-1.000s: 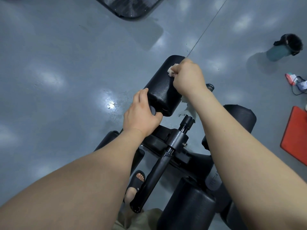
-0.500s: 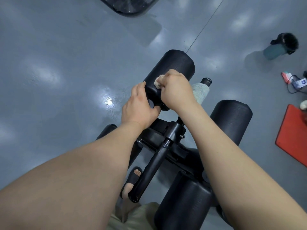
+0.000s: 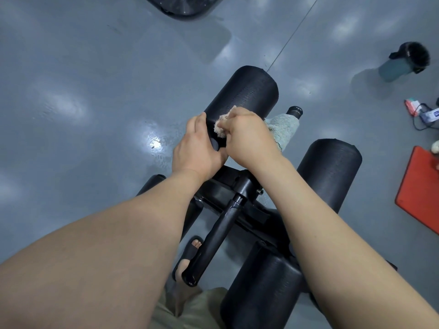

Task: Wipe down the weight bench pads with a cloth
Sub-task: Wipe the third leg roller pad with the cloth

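A black cylindrical roller pad (image 3: 244, 91) of the weight bench points away from me at the centre. My right hand (image 3: 249, 138) grips a pale cloth (image 3: 281, 128) and presses it against the near end of that pad; a beige corner shows beside my knuckles and a light green part trails to the right. My left hand (image 3: 196, 148) grips the pad's near end from the left. A second roller pad (image 3: 330, 172) lies to the right and a third (image 3: 259, 290) sits low in front of me. A black adjustment bar (image 3: 213, 238) runs between my forearms.
Glossy grey floor (image 3: 83, 103) surrounds the bench. A teal bottle with a black lid (image 3: 403, 61) stands at the upper right, with small items and a cable (image 3: 421, 113) below it. A red mat (image 3: 420, 188) lies at the right edge. My sandalled foot (image 3: 190, 255) is under the frame.
My right hand slid the cloth from the far end of the roller pad back to its near end, beside my left hand. The left hand kept its grip.
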Motion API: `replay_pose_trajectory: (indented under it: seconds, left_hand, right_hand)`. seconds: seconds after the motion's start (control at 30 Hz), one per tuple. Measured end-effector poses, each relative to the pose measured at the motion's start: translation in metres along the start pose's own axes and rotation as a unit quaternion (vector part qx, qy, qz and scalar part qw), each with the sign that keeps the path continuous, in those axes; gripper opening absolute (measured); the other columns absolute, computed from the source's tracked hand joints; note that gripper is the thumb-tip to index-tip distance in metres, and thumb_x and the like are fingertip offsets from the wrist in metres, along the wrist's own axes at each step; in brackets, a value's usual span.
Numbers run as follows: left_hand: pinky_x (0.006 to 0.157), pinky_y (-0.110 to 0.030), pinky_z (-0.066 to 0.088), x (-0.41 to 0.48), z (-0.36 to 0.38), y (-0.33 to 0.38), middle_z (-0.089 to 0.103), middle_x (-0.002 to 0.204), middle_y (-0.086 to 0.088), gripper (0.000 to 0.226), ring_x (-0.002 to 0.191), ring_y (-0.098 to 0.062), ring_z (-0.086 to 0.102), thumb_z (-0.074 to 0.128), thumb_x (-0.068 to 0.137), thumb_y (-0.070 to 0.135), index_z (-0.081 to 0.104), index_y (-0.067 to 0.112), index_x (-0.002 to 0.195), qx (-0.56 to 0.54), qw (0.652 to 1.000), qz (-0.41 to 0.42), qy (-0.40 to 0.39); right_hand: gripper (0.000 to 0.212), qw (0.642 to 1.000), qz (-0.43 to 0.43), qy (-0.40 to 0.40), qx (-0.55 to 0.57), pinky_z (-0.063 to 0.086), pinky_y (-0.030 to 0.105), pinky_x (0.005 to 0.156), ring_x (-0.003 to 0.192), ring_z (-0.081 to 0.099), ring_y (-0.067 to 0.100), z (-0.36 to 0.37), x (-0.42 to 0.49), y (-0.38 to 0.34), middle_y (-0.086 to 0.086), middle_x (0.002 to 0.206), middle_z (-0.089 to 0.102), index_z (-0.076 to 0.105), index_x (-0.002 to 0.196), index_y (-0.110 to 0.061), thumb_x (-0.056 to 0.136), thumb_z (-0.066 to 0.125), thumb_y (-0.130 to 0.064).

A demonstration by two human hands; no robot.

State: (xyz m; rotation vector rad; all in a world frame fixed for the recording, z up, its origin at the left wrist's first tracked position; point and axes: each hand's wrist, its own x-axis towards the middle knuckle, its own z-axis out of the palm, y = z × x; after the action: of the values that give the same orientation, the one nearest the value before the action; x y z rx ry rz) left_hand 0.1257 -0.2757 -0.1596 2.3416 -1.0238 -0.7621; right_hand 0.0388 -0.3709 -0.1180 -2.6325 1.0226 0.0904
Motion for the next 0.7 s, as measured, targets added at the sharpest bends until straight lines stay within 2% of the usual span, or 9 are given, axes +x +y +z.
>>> replay_pose_trajectory:
  seconds: [0.17, 0.3, 0.33, 0.43, 0.47, 0.53, 0.6, 0.67, 0.7]
  left_hand:
    - [0.096, -0.040, 0.046, 0.000, 0.001, -0.002, 0.029, 0.157, 0.008, 0.092, 0.123, -0.026, 0.056, 0.069, 0.080, 0.046, 0.024, 0.022, 0.157, -0.005, 1.000, 0.000, 0.008]
    - [0.095, -0.038, 0.046, -0.001, 0.001, -0.003, 0.030, 0.154, 0.010, 0.091, 0.119, -0.023, 0.057, 0.068, 0.079, 0.043, 0.024, 0.025, 0.156, -0.008, 1.000, 0.004, 0.008]
    - [0.095, -0.038, 0.047, 0.000, 0.001, -0.002, 0.030, 0.153, 0.011, 0.090, 0.117, -0.022, 0.058, 0.068, 0.079, 0.043, 0.024, 0.026, 0.156, -0.013, 1.000, 0.006, 0.008]
    - [0.096, -0.039, 0.047, 0.000, 0.001, -0.003, 0.031, 0.152, 0.012, 0.089, 0.117, -0.020, 0.057, 0.067, 0.079, 0.044, 0.024, 0.028, 0.156, -0.023, 1.000, 0.008, 0.008]
    - [0.097, -0.039, 0.047, 0.001, 0.001, -0.003, 0.031, 0.151, 0.012, 0.089, 0.118, -0.020, 0.057, 0.067, 0.079, 0.044, 0.024, 0.028, 0.156, -0.025, 1.000, 0.007, 0.008]
    - [0.097, -0.040, 0.048, 0.002, 0.001, -0.003, 0.030, 0.152, 0.013, 0.089, 0.117, -0.021, 0.057, 0.067, 0.079, 0.045, 0.023, 0.028, 0.156, -0.023, 1.000, 0.007, 0.007]
    - [0.097, -0.041, 0.049, 0.003, 0.002, -0.004, 0.027, 0.153, 0.014, 0.088, 0.115, -0.021, 0.059, 0.066, 0.080, 0.046, 0.023, 0.028, 0.155, -0.021, 1.000, 0.006, 0.008]
    - [0.097, -0.041, 0.050, 0.003, 0.003, -0.004, 0.027, 0.153, 0.015, 0.088, 0.113, -0.020, 0.060, 0.065, 0.080, 0.048, 0.024, 0.029, 0.155, -0.020, 1.000, 0.004, 0.009]
    - [0.096, -0.041, 0.050, 0.004, 0.003, -0.004, 0.027, 0.152, 0.016, 0.087, 0.112, -0.019, 0.060, 0.065, 0.081, 0.049, 0.024, 0.029, 0.155, -0.020, 1.000, 0.004, 0.010]
  right_hand:
    - [0.026, 0.996, 0.013, -0.015, 0.087, 0.054, 0.037, 0.078, 0.087, 0.061, 0.024, -0.016, -0.004, 0.001, 0.007, 0.095, 0.062, 0.075, 0.088, -0.017, 0.081, 0.051, -0.008]
    - [0.025, 0.958, 0.145, 0.098, 0.227, 0.047, 0.015, 0.063, 0.065, 0.057, 0.008, -0.064, 0.019, 0.017, -0.001, 0.078, 0.064, 0.070, 0.090, -0.012, 0.095, 0.045, -0.007]
    - [0.023, 0.943, 0.184, 0.102, 0.256, 0.047, 0.017, 0.061, 0.060, 0.057, 0.006, -0.074, 0.030, 0.025, -0.004, 0.074, 0.062, 0.067, 0.091, -0.016, 0.095, 0.046, -0.009]
    - [0.022, 0.917, 0.239, 0.091, 0.307, 0.058, 0.036, 0.075, 0.082, 0.070, 0.021, -0.086, 0.064, 0.049, -0.002, 0.083, 0.070, 0.068, 0.095, -0.020, 0.088, 0.047, -0.022]
    - [0.023, 0.909, 0.247, 0.100, 0.320, 0.059, 0.036, 0.078, 0.089, 0.071, 0.024, -0.090, 0.073, 0.053, -0.001, 0.089, 0.073, 0.068, 0.095, -0.021, 0.087, 0.046, -0.021]
    - [0.028, 0.888, 0.256, 0.117, 0.364, 0.056, 0.032, 0.073, 0.091, 0.072, 0.025, -0.094, 0.091, 0.061, 0.000, 0.091, 0.073, 0.064, 0.092, -0.024, 0.085, 0.040, -0.011]
    - [0.037, 0.873, 0.261, 0.103, 0.399, 0.051, 0.026, 0.061, 0.078, 0.069, 0.023, -0.091, 0.108, 0.067, -0.001, 0.088, 0.069, 0.060, 0.096, -0.022, 0.085, 0.033, 0.000]
    - [0.031, 0.894, 0.270, 0.063, 0.352, 0.047, 0.022, 0.059, 0.075, 0.062, 0.019, -0.079, 0.118, 0.073, 0.000, 0.091, 0.064, 0.057, 0.101, -0.021, 0.090, 0.035, -0.003]
    - [0.027, 0.910, 0.275, 0.043, 0.308, 0.048, 0.022, 0.066, 0.081, 0.064, 0.020, -0.071, 0.121, 0.079, 0.003, 0.100, 0.064, 0.059, 0.104, -0.025, 0.093, 0.039, -0.010]
